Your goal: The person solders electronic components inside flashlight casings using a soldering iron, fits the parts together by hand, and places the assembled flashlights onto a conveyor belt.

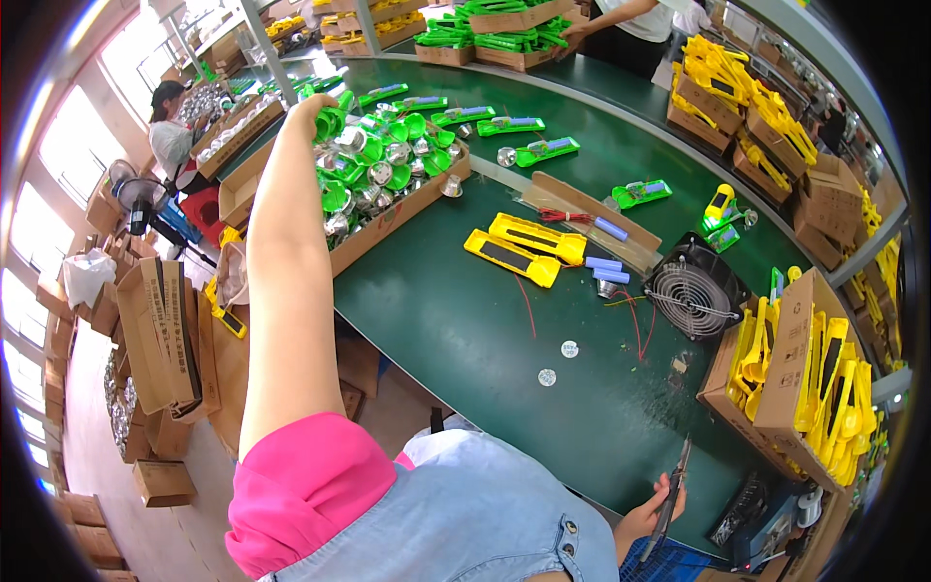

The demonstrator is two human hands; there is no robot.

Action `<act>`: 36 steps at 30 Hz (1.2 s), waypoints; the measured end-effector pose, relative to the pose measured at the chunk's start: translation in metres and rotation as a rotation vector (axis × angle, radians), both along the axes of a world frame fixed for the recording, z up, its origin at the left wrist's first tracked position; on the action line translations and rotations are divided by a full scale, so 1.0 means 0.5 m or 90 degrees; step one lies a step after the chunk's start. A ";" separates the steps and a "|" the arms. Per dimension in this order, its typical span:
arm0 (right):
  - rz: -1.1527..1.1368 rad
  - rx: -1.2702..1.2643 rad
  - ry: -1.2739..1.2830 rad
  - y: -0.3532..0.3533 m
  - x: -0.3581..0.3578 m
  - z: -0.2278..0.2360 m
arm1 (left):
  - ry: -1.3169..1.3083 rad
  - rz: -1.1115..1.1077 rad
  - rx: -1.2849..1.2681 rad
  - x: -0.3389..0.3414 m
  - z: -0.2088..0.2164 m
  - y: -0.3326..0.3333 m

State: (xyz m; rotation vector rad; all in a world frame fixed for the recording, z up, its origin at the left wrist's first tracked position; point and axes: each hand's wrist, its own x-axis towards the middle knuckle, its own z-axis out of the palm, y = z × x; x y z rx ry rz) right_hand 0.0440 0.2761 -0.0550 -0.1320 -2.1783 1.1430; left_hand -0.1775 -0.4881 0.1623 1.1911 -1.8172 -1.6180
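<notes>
At the far end of my outstretched arm, my left hand (312, 112) closes on a green plastic lamp housing (333, 120) at the back of a cardboard box (400, 215). The box is heaped with green housings and silver reflector cups (379, 173); my fingers are partly hidden. Low on the right, my right hand (640, 519) grips a dark, slim, pointed tool (669, 500), its tip aimed away from me. I cannot make out whether it is scissors or tweezers. Two yellow housings (514, 257) with black strips lie mid-table near blue cylindrical batteries (606, 265).
A black fan with a wire grille (693, 294) stands on the green table (456, 310), beside boxes of yellow housings (824, 388). Red wires (564, 215) lie in a cardboard tray. Green lamp units (548, 150) line the far side. Other people (176, 131) work beyond.
</notes>
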 end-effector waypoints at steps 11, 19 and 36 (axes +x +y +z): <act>-0.063 -0.017 0.036 -0.006 -0.003 -0.005 | -0.587 -0.164 -0.394 -0.092 -0.043 0.041; -0.040 -0.073 0.076 -0.016 -0.011 -0.005 | -0.210 -0.196 -0.204 -0.008 -0.090 0.068; -0.195 -0.199 0.095 0.026 0.028 0.039 | 0.077 -0.274 -0.862 -0.021 0.119 0.325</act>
